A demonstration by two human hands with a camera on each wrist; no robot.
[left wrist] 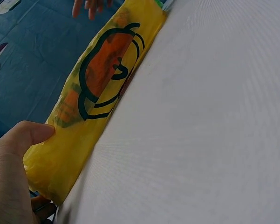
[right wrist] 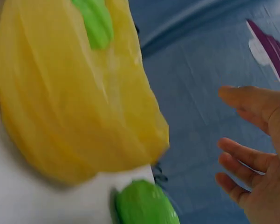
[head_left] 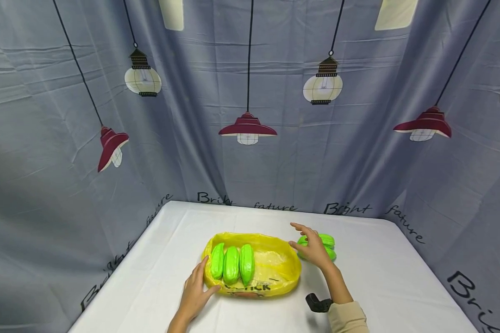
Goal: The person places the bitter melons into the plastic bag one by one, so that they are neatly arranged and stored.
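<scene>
A yellow plastic bag point(head_left: 275, 289) stands opened into a low oval on the table, with dark lettering and an orange print on its near side. Three glossy green elongated, ribbed pieces point(head_left: 231, 265) lie side by side in its left half. My left hand point(head_left: 195, 293) holds the bag's left end, the thumb against the printed near wall and the fingers round the end. To the right, my right hand point(head_left: 314, 249) hovers with fingers spread and nothing in its grasp. Behind it, several more green pieces point(head_left: 328, 239) lie on the table, partly hidden by that hand.
The white-covered table point(head_left: 150, 273) extends around the bag. A grey curtain point(head_left: 283, 171) printed with lamps and lettering hangs along the back and both sides. A black wrist camera point(head_left: 318, 303) sits on the right forearm.
</scene>
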